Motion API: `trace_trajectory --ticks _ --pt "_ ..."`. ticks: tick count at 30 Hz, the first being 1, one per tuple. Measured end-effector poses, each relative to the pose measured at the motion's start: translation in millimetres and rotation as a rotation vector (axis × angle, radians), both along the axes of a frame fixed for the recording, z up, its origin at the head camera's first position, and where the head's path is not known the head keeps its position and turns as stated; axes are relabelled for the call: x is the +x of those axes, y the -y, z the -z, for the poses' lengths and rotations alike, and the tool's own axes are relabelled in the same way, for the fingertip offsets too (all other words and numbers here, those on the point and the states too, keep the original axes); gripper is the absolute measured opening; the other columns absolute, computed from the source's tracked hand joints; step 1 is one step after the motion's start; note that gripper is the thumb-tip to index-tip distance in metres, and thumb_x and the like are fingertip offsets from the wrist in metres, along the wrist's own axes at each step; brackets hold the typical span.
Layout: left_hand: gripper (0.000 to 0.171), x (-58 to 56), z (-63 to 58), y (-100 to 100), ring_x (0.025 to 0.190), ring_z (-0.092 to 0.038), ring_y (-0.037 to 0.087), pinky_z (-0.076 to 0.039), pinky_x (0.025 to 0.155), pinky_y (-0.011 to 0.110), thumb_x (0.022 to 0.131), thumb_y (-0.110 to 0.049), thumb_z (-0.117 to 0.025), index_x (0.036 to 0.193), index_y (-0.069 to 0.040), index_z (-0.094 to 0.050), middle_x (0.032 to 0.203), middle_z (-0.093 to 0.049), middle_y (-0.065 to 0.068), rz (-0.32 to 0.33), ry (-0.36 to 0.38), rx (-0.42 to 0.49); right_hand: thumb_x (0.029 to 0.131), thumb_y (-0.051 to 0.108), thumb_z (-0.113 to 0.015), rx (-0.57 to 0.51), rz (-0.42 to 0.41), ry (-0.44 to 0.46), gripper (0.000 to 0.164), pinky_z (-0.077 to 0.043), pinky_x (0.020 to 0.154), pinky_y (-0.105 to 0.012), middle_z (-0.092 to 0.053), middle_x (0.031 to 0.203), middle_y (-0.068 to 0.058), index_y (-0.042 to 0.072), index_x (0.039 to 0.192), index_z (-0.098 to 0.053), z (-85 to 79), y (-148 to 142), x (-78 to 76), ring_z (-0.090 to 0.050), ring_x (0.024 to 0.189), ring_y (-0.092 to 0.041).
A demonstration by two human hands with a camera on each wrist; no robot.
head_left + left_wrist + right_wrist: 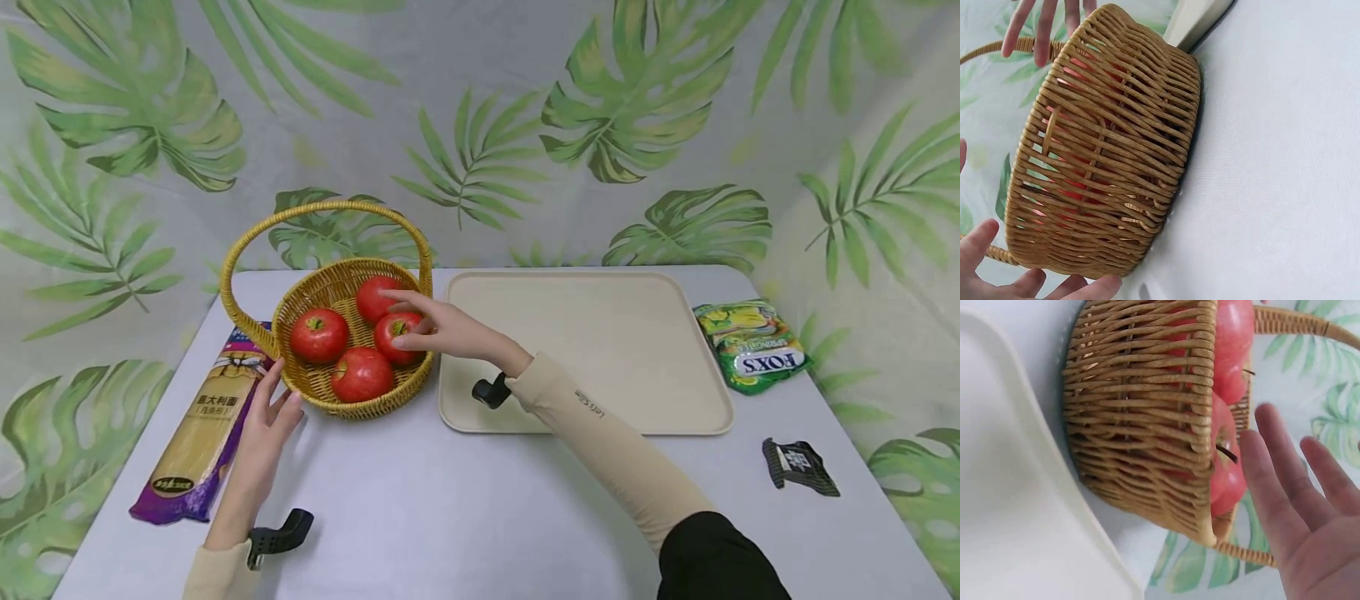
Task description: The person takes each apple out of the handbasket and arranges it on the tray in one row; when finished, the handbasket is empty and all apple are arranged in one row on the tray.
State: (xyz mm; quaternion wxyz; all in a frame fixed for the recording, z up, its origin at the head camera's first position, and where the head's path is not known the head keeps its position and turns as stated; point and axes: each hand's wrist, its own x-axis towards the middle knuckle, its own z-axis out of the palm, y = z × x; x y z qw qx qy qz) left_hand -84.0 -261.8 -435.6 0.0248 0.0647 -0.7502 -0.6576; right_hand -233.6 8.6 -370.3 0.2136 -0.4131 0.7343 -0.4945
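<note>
A round wicker basket [384, 407] with a tall arched handle [330, 207] holds several red apples [319, 336]. My right hand [450, 330] hovers over its right side, thumb and fingers apart. The fingertips overlap the two right-hand apples in the head view. In the right wrist view, the straight fingers [1285, 469] stand beside an apple [1227, 478] with a dark stem, nothing gripped. By the basket's front left side is my left hand [262, 429], fingers extended and spread. Its fingertips [1107, 286] lie right at the wicker wall in the left wrist view.
Left of the basket lies a long pasta packet [201, 425], partly under my left hand's side. A beige tray [570, 358] sits just right of the basket. Further right are a green FOXS bag [752, 346] and a small black packet [799, 467]. Leaf-print cloth [480, 167] rises behind the table.
</note>
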Motion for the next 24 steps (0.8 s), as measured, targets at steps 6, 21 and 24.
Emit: trace_trajectory --ticks 6,21,24 --pt "0.070 -7.9 11.9 2.4 0.141 -0.010 0.040 -0.028 0.106 0.045 0.100 -0.014 -0.051 0.155 -0.024 -0.009 0.159 0.011 0.004 0.035 0.021 0.128 0.094 0.021 -0.061 0.068 -0.050 0.091 0.065 -0.055 0.078 -0.040 -0.044 0.140 -0.014 0.017 0.150 -0.029 8.8 22.4 -5.4 -0.064 0.091 -0.038" --pt "0.069 -14.4 10.2 -1.2 0.142 -0.011 0.036 -0.025 0.108 0.052 0.100 -0.007 -0.048 0.155 -0.025 -0.010 0.159 0.007 0.003 0.012 0.049 0.255 0.093 0.037 -0.061 0.362 -0.099 0.097 0.065 -0.056 0.072 -0.030 -0.041 0.142 -0.007 0.022 0.149 -0.033 15.8 64.7 -2.5 -0.068 0.076 -0.024" --pt "0.069 -14.1 10.1 -2.2 0.141 -0.011 0.036 -0.025 0.107 0.053 0.100 -0.006 -0.047 0.155 -0.025 -0.011 0.159 0.006 0.004 0.005 0.050 0.261 0.091 0.044 -0.060 0.470 -0.117 -0.020 0.065 -0.048 0.091 -0.030 -0.043 0.142 -0.004 0.023 0.148 -0.036 15.9 74.6 -0.4 -0.059 0.106 -0.018"
